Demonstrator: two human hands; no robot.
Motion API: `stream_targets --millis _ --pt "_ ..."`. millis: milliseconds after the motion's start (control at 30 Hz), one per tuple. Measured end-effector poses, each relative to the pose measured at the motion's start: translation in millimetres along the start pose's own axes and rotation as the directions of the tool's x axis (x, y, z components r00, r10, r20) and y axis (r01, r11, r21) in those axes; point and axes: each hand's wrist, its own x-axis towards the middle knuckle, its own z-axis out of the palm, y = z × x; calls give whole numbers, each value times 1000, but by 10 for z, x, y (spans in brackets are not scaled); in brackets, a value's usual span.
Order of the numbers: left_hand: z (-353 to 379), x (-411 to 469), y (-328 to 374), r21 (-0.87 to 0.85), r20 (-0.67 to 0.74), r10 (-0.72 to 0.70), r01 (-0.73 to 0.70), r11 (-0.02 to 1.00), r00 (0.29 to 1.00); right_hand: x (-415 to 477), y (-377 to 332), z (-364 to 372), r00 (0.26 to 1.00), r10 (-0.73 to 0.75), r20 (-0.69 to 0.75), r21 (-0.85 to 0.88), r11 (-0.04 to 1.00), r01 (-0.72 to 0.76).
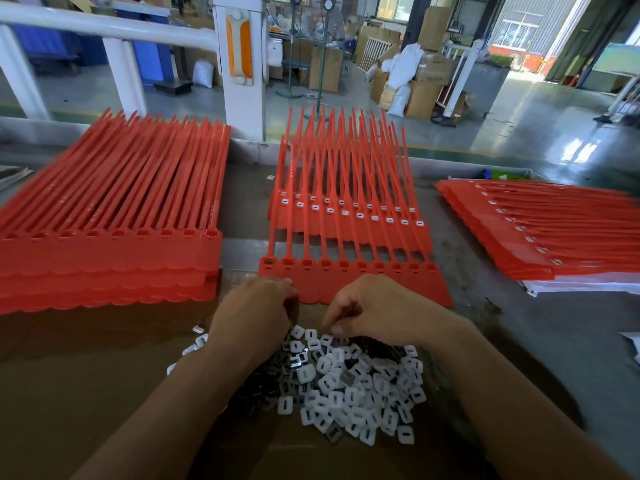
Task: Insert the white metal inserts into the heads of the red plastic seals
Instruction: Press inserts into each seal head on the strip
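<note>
- The left hand point(254, 306) is bare, with its back and knuckles in plain view.
- The right hand point(374, 306) is bare too; its thumb ends in a short, pale thumbnail point(336, 329).
- The left forearm point(180, 403) is uncovered along its whole visible length, down to the lower edge of the view.
- The right forearm point(502, 393) is likewise uncovered, its outer edge slightly blurred.
</note>
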Motion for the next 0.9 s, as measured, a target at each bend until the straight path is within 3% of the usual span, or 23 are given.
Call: stream_targets --millis 367,900 --pt "-22 -5 -10 -3 16 34 -34 999 999 127 -290 249 992 -108 -60 -159 982 97" --pt "-3 -2 -29 -17 -17 44 -44 999 999 92 -230 174 996 -59 -64 -32 998 57"
